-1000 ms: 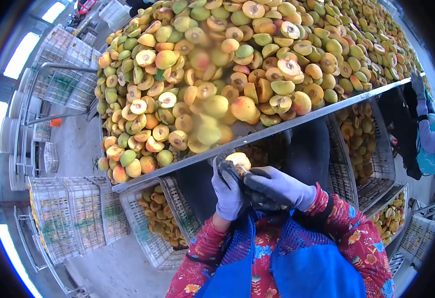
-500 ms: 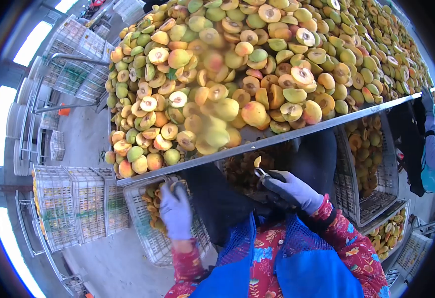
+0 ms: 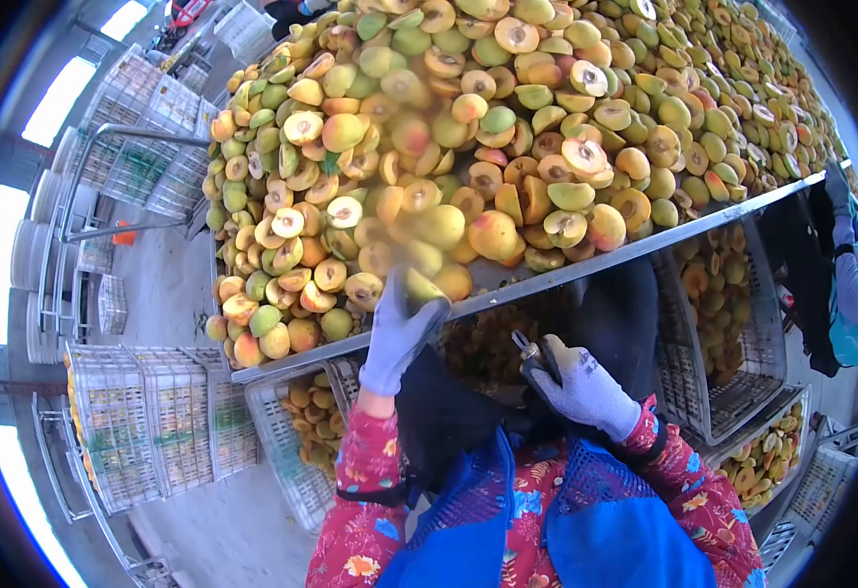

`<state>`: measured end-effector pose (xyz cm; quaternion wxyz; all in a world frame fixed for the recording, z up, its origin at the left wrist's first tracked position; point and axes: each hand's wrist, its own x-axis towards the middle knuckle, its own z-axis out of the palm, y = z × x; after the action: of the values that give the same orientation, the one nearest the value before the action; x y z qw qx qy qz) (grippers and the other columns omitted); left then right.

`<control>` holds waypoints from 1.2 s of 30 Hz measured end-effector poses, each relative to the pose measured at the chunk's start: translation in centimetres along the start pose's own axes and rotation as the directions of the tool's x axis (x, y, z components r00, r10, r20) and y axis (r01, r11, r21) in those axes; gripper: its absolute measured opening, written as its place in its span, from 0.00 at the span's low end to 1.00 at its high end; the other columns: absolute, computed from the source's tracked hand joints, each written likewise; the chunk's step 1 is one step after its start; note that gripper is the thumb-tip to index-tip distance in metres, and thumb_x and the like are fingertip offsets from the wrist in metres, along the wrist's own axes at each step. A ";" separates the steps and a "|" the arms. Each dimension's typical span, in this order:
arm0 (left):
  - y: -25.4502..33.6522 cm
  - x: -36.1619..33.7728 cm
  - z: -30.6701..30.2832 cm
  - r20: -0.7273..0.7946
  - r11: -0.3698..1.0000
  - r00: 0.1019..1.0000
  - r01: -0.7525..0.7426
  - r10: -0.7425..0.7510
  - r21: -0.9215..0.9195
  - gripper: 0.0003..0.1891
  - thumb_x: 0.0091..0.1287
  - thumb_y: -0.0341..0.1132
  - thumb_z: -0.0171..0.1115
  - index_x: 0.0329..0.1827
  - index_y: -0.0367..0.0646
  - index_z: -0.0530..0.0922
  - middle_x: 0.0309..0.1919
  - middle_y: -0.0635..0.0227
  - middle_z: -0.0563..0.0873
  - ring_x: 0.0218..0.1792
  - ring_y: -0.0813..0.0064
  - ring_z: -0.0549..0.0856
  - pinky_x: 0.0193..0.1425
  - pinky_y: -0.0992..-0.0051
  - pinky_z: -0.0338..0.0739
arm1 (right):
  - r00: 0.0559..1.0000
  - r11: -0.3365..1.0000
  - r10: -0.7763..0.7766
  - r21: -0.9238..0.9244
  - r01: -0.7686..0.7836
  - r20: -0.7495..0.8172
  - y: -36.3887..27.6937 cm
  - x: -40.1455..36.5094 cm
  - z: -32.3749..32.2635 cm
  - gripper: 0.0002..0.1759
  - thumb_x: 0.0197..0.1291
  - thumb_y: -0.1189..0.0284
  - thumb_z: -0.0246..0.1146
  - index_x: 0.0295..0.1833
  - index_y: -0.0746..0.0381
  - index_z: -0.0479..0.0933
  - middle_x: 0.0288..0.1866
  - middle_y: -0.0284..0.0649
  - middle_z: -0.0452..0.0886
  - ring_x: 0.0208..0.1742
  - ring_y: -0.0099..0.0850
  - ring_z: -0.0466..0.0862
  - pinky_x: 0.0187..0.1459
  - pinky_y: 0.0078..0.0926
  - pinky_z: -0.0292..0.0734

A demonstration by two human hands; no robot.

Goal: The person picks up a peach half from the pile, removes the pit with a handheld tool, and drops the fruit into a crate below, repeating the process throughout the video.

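My left hand (image 3: 402, 328), in a pale glove with dark fingertips, reaches over the table's front edge. Its fingers are curled around a greenish-yellow fruit piece (image 3: 423, 287) at the edge of the large heap of halved fruit (image 3: 547, 108). Lower right of it, in front of the table, my gloved right hand (image 3: 578, 380) is wrapped round a small metal tool (image 3: 524, 345) whose looped tip points up and left. Nothing shows in the loop. Below the table edge, a dim container of brownish pieces (image 3: 493, 343) lies partly hidden.
A metal rim (image 3: 586, 271) borders the heap. A crate of fruit halves (image 3: 287, 446) stands lower left, and more crates (image 3: 679, 343) stand at the right. Stacked crates (image 3: 159, 412) line the left. Part of another person (image 3: 846, 284) shows at the far right.
My left hand has moved from above the lower-left crate up to the heap and taken hold of a fruit. The yellow piece at the tool's tip is gone.
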<state>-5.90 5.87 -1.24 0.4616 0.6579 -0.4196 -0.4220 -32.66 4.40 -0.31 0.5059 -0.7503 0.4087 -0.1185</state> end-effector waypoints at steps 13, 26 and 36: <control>0.4 -8.1 2.9 0.074 0.929 0.996 -0.019 0.050 -0.369 0.34 0.71 0.48 0.58 0.73 0.36 0.60 0.66 0.53 0.74 0.65 0.60 0.76 0.69 0.61 0.72 | 0.959 0.936 -0.280 -0.238 0.260 -0.051 -5.6 -0.3 1.9 0.15 0.67 0.65 0.60 0.41 0.66 0.67 0.24 0.49 0.79 0.23 0.48 0.82 0.21 0.42 0.75; 0.0 -9.1 6.6 -0.035 0.676 0.997 0.022 -0.071 -0.737 0.24 0.79 0.51 0.44 0.63 0.39 0.69 0.54 0.52 0.80 0.55 0.55 0.82 0.64 0.55 0.77 | 0.936 0.923 -0.349 -0.189 0.335 -0.044 -3.1 -0.1 4.6 0.20 0.69 0.65 0.58 0.51 0.74 0.69 0.21 0.46 0.78 0.18 0.41 0.80 0.21 0.36 0.74; 0.0 -8.0 7.0 -0.025 0.781 0.978 -0.180 0.207 -0.598 0.23 0.77 0.49 0.50 0.63 0.38 0.67 0.57 0.54 0.78 0.56 0.60 0.81 0.63 0.59 0.78 | 0.716 0.027 -0.084 0.720 -0.693 0.693 -3.4 0.7 0.8 0.22 0.73 0.51 0.54 0.45 0.62 0.72 0.18 0.30 0.66 0.10 0.19 0.63 0.11 0.15 0.56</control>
<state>-14.86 11.67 -1.44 0.6770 0.4235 -0.3402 -0.4966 -30.07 4.95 2.06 0.9719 -0.0968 0.2146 -0.0062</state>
